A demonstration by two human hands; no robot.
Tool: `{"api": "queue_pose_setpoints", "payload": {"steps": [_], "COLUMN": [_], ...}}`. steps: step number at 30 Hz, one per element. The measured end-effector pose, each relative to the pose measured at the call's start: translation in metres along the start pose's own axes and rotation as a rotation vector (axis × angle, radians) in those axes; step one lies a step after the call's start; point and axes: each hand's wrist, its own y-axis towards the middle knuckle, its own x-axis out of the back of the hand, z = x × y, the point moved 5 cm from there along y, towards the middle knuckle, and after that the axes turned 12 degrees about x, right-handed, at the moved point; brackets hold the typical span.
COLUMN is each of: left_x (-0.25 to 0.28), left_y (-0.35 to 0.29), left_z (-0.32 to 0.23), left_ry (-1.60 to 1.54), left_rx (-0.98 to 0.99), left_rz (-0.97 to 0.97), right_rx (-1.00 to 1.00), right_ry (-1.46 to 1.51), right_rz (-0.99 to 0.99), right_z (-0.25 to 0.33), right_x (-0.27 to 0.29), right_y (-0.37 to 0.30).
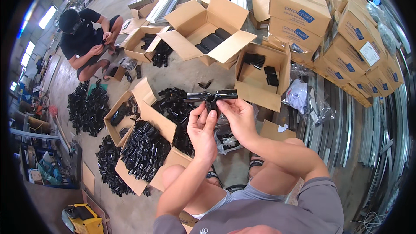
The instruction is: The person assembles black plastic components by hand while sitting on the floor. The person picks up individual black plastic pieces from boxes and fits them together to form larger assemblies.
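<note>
Both my hands hold a glossy black three-armed pipe connector (226, 94) up in front of my knees. Its two tubular arms stick out left and right, and a short stem points down between my fingers. My left hand (203, 132) pinches the stem with thumb and fingertips. From the right, my right hand (238, 117) grips near the middle joint, its fingers closed. Just beyond the connector, a small angled black piece (204, 85) lies on the floor. Left of my left hand is a heap of similar black parts (175, 108), partly behind a box flap.
An open carton (149, 112) overflows with black parts at my left, beside more heaps (89, 108). Other open cartons (260, 89) stand ahead. Stacked boxes (299, 17) and long metal profiles (342, 125) line the right. Another person (82, 34) squats at the far left, handling a small part.
</note>
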Motion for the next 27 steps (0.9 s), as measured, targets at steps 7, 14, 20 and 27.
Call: {"api": "queue_pose_setpoints", "payload": {"steps": [7,14,20,27], "left_x": [-0.003,-0.003,-0.001,-0.001], "left_y": [0.000,0.001,0.002,0.002], "left_z": [-0.001,-0.004,-0.002,-0.001], "left_ry": [0.026,-0.032,-0.055,-0.080], "left_rx": [-0.006,0.058,0.125,0.148], "left_rz": [0.010,0.011,0.071,0.146], "right_rx": [0.046,0.037,0.117,0.201], "right_ry": [-0.004,-0.044,-0.169,-0.279], "right_rz": [-0.014,0.000,0.010,0.020], "right_z": [0.004,0.003,0.010,0.020], "right_x": [0.003,0.008,0.010,0.006], "right_y": [-0.001,0.002,0.003,0.006]}}
